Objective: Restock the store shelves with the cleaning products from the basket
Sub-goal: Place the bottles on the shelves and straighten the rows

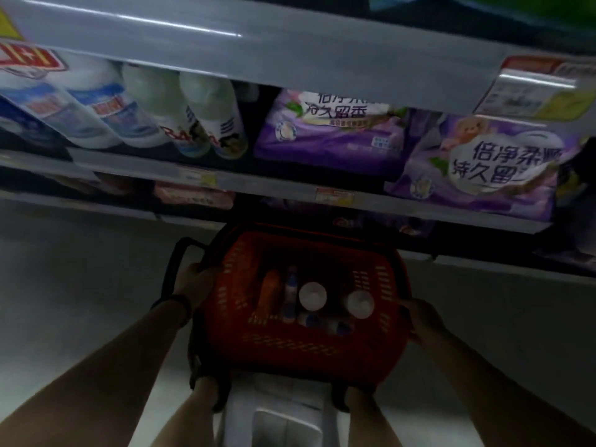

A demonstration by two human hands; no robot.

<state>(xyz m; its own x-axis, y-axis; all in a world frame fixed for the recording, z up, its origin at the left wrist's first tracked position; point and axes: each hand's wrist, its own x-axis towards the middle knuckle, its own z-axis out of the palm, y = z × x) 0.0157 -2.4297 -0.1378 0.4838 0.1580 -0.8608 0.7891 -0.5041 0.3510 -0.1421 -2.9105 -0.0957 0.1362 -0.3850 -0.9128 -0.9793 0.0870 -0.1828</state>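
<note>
A red plastic basket (303, 346) sits low in front of me, just before the shelves. Inside it stand two bottles with white caps (312, 295), a blue-and-white bottle (290, 295) and an orange bottle (270, 293). My left hand (198, 283) grips the basket's left rim beside its black handle (175, 253). My right hand (421, 319) holds the right rim. The image is dim and blurred.
The shelf (290, 185) above the basket holds white bottles (206, 121) at left and purple refill bags (329, 130) at right. A lower shelf carries pink packs (193, 195). A white stool-like object (280, 414) and my legs are below the basket. Grey floor lies on both sides.
</note>
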